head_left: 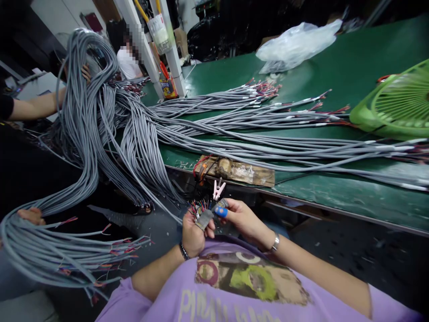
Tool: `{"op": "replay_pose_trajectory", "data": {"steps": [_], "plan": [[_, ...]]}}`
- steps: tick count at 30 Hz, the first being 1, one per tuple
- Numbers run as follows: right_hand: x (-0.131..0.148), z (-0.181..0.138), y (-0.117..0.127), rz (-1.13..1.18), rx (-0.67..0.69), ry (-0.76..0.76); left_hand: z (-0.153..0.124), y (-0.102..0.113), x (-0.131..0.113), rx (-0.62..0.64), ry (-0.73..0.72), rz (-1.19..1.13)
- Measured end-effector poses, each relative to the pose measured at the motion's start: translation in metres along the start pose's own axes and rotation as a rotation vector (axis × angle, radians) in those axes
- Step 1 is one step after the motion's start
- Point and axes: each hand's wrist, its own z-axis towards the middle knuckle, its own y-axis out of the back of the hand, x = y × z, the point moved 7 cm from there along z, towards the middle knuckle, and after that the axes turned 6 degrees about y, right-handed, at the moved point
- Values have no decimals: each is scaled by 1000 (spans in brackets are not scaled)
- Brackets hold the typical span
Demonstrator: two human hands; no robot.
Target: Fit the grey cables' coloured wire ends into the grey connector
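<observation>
In the lower middle of the head view, my left hand (194, 235) is closed on the end of a grey cable (167, 212). Thin coloured wires (200, 205) fan out above its fingers, and a grey wrap covers its thumb. Just to the right, my right hand (239, 219) is pinched close beside those wires, with blue tape (220, 212) on one digit and a grey wrap on another. What lies between its fingertips is too small to make out. A pink clothes peg (218, 190) stands directly beyond my hands, at a wooden board (258, 173) on the bench edge.
Bundles of grey cables (234, 143) lie across the green bench (362, 197). At left, another person's hands (31, 216) hold a large looped cable bundle (83, 134). A green fan (398, 103), a clear plastic bag (298, 44) and a white post (176, 67) are on the bench.
</observation>
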Motion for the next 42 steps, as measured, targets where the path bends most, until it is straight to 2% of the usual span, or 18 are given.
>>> {"op": "replay_pose_trajectory", "data": {"steps": [3,6,8,12,21,30,37,42], "plan": [[-4,4,2,111,25,-34,0,-1,-5,-3,-23,-35],[-13,15,9,332,-37,-145,1,-6,-8,7,-27,-81],[-14,25,11,405,-60,-167,2,-10,-9,13,-18,-102],[-7,38,12,397,-78,-62,7,-13,-6,4,6,-135],[-5,39,8,473,-133,-24,12,-13,2,11,31,-95],[-8,34,4,518,-58,-144,2,-7,-2,-1,-1,-79],[0,34,6,412,-58,-81,1,-10,-12,49,-48,-100],[-5,35,6,475,-84,-112,8,-14,-9,39,-41,-103]]}}
